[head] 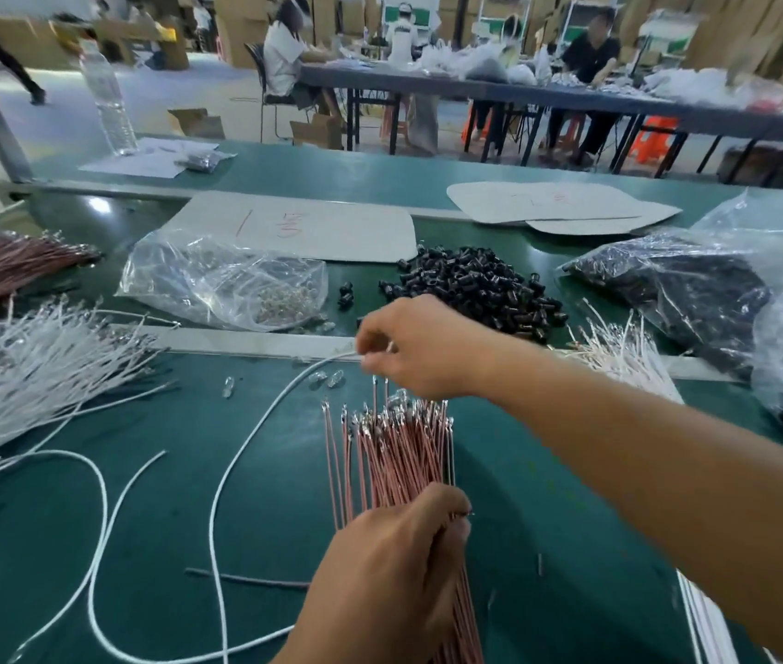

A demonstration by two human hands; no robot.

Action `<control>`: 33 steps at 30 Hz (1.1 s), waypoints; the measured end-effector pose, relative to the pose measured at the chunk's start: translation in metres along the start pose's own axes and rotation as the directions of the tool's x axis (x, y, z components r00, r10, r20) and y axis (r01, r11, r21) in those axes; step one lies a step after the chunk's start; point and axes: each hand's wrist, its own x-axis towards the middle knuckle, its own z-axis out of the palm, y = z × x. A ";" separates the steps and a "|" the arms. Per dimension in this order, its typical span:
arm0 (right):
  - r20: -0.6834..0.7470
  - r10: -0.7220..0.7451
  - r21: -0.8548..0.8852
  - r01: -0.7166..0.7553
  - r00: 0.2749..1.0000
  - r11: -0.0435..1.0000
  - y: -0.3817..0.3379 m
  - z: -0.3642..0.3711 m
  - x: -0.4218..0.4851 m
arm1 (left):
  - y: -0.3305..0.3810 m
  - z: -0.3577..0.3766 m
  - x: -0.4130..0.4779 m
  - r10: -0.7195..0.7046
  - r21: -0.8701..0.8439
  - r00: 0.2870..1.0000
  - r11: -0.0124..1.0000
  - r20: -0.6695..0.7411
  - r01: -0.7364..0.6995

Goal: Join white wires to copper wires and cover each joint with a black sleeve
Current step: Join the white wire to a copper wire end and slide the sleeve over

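My left hand (380,563) grips a thick bundle of copper wires (399,452) that stands upright near the table's front, metal terminals on top. My right hand (420,345) hovers just above the bundle's tips and pinches the end of a long white wire (236,462), which curves down across the green mat. Two copper wire tips reach up to the underside of that hand. A loose heap of black sleeves (471,285) lies behind my right hand. A big pile of white wires (30,376) fans out at the left.
A clear bag of small metal parts (236,280) lies at centre left, and a plastic bag of black parts (696,289) at right. More copper wires (1,266) lie far left. A water bottle (109,98) stands at the back. People sit at a far table.
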 end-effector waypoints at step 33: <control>-0.272 0.308 0.819 0.051 0.912 0.572 0.024 0.075 -0.159 | -0.004 -0.002 0.008 -0.064 -0.102 0.980 0.994 -0.190 0.046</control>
